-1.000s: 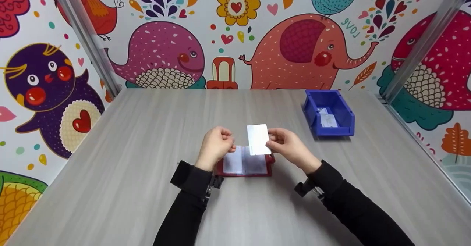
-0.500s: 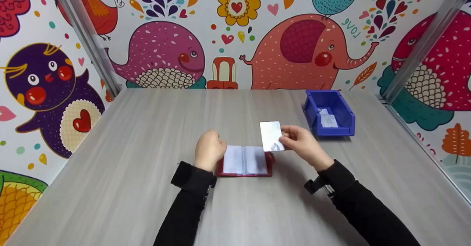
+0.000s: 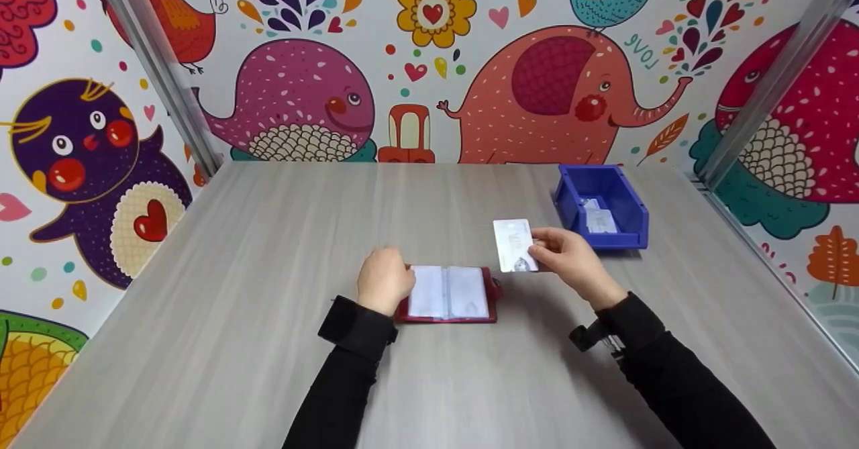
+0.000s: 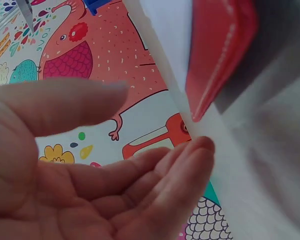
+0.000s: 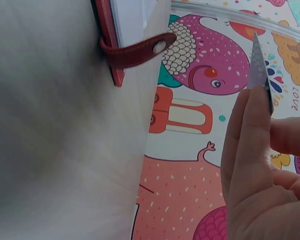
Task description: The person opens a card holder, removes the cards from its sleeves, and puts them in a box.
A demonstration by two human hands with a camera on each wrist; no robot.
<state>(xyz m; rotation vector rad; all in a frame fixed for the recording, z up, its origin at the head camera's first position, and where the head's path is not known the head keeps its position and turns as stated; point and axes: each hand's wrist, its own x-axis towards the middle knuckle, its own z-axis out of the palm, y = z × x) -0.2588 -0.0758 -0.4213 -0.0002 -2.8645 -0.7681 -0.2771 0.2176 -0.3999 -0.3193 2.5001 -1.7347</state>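
Observation:
My right hand pinches a white card by its right edge, held up beyond and to the right of the card holder. In the right wrist view the card appears nearly edge-on between thumb and fingers. A small red card holder with clear sleeves lies open on the table, its snap strap sticking out on the right side. My left hand is beside the holder's left edge, overlapping it in the head view. The left wrist view shows that hand with thumb and fingers apart, nothing between them.
A blue plastic bin stands at the back right, with several white cards inside. Behind the table rises a wall with cartoon animals, with metal posts at its corners.
My right hand has carried the card rightward, away from above the holder, and the card's printed face has come into sight. The left hand has shifted slightly left, off the holder's pages.

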